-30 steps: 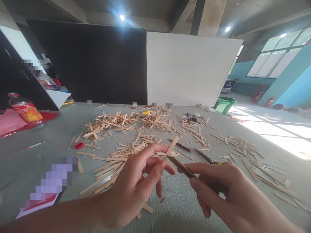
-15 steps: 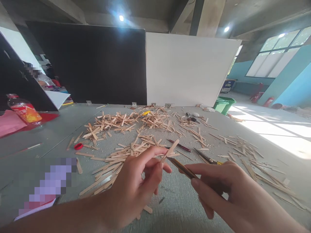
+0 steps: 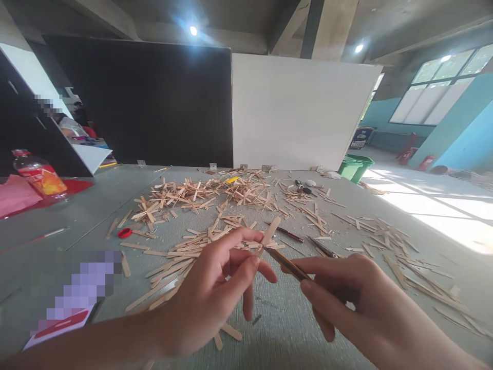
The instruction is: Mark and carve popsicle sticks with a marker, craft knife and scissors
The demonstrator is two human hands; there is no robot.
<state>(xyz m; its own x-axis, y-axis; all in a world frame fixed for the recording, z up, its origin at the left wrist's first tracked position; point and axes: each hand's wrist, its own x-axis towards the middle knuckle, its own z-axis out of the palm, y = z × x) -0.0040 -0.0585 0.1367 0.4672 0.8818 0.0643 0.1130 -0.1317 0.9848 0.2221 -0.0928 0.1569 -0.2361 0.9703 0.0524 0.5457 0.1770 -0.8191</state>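
My left hand (image 3: 227, 277) pinches a wooden craft stick (image 3: 272, 230) between thumb and fingers, its rounded end pointing up and away. My right hand (image 3: 342, 293) is closed round a slim craft knife (image 3: 290, 266). The knife's tip meets the stick just above my left thumb. Past my hands lies a loose pile of craft sticks (image 3: 215, 239), and two more sticks (image 3: 231, 331) lie under my left wrist. A dark red pen (image 3: 285, 234) and a pair of scissors (image 3: 322, 247), partly hidden by my right hand, rest on the table beyond.
Finished-looking stick crosses and scraps (image 3: 185, 194) are heaped farther back, with a yellow tool (image 3: 231, 180) among them. Keys (image 3: 304, 189) lie near the back edge. More splinters (image 3: 419, 282) spread at the right. A drink bottle (image 3: 40, 174) and a red cap (image 3: 125, 233) are at the left.
The stick in my left hand has tilted a little more upright, its end shifting left. My left hand's lower fingers have spread downward. The knife stays against the stick.
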